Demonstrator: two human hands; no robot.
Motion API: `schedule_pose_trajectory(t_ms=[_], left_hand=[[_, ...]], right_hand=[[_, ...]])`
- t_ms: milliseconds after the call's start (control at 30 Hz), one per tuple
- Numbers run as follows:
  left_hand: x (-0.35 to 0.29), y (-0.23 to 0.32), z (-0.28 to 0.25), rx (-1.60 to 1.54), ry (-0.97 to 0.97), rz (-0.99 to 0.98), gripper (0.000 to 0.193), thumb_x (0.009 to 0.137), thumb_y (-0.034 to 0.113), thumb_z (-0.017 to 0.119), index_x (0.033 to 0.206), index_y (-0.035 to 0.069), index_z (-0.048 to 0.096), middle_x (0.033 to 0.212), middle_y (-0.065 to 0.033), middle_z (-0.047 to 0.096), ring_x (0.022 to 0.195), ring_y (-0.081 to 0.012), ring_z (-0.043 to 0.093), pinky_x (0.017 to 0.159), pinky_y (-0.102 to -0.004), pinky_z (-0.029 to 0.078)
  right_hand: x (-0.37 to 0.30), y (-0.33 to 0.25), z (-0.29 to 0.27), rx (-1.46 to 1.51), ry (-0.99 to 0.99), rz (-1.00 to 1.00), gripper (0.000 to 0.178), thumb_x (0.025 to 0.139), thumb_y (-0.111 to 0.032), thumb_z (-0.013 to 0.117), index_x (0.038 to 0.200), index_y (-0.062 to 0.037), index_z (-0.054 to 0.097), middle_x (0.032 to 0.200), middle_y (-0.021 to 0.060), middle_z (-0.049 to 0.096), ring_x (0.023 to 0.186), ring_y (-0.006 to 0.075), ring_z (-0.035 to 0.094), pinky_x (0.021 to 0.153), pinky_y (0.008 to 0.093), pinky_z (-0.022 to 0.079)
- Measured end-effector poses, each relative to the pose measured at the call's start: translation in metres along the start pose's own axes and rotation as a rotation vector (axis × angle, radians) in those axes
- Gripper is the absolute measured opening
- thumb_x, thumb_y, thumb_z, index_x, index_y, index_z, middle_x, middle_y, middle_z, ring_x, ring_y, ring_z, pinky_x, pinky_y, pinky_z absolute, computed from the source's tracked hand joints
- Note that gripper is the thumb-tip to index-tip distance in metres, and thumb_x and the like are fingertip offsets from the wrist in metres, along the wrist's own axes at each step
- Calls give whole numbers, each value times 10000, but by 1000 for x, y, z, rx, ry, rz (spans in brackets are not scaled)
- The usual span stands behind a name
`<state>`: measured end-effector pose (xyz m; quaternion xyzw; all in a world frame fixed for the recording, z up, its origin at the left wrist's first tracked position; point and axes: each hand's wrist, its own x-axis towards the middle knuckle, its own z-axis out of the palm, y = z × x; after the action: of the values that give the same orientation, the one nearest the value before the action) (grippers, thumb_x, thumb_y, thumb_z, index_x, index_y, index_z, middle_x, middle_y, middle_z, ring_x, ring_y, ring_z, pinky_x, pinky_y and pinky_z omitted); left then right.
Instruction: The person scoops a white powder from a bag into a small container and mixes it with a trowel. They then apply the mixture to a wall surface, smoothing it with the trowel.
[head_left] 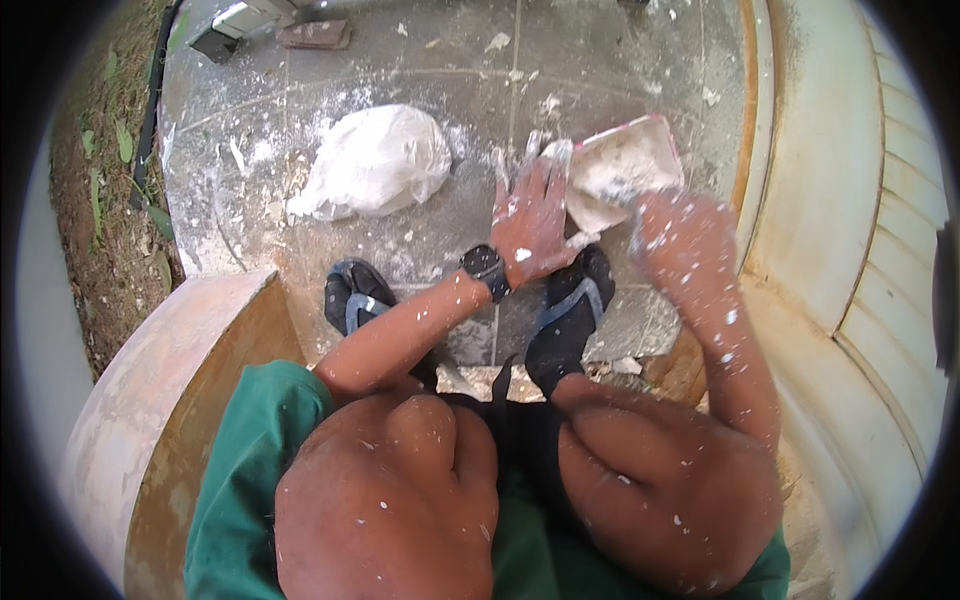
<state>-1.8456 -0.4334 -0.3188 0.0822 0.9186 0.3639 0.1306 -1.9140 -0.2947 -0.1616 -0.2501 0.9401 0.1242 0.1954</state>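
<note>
My left hand (pixel 530 218) is open, its fingers stretched away from me and their tips smeared white. It lies beside the left edge of a shallow white container with a reddish rim (pixel 652 122), and whether it touches that container I cannot tell. Inside is whitish, lumpy powder or paste (pixel 620 165). My right hand (pixel 686 232) is closed in a fist at the container's near right corner, slightly blurred and flecked with white. What it grips, if anything, is hidden. A tied-looking white plastic bag (pixel 380 160), bulging, rests on the floor to the left.
Grey floor tiles (pixel 450 100) are dusted with white powder and crumbs. A brownish block (pixel 315 35) lies at the far left. A pale wall (pixel 815 150) stands on the right, and a low curved ledge (pixel 170 370) on the left. My sandalled feet (pixel 575 300) are close to the container.
</note>
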Motion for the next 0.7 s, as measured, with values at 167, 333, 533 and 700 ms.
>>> schedule_pose_trajectory(t_ms=[167, 333, 533, 700], left_hand=[[2, 2, -1, -70, 39, 6, 1192, 721, 524, 826, 1586, -19, 211, 1555, -282, 345, 1498, -446, 276, 1209, -684, 102], [1, 3, -1, -53, 32, -20, 1181, 710, 481, 846, 1573, -29, 223, 1546, -280, 360, 1475, -457, 320, 1208, -672, 140], [1, -2, 3, -97, 38, 0, 1139, 740, 512, 822, 1556, -50, 261, 1550, -284, 352, 1471, -457, 322, 1191, -670, 192], [1, -3, 4, -135, 96, 35, 1162, 741, 531, 821, 1580, -13, 229, 1580, -283, 313, 1492, -455, 286, 1189, -670, 196]], right_hand=[[-9, 5, 0, -4, 7, -16, 56, 815, -118, 687, 849, -91, 724, 830, 113, 732, 821, 266, 748, 644, 414, 579], [-14, 5, -1, 1, -15, -31, 69, 820, -125, 689, 868, -92, 727, 846, 117, 733, 835, 268, 745, 660, 416, 579], [-25, -5, 4, 39, 0, -42, 86, 826, -134, 691, 891, -94, 730, 865, 122, 734, 852, 271, 741, 678, 419, 578], [-36, 1, 5, 49, 3, -14, 100, 831, -141, 693, 911, -95, 732, 881, 126, 734, 866, 273, 739, 693, 421, 578]])
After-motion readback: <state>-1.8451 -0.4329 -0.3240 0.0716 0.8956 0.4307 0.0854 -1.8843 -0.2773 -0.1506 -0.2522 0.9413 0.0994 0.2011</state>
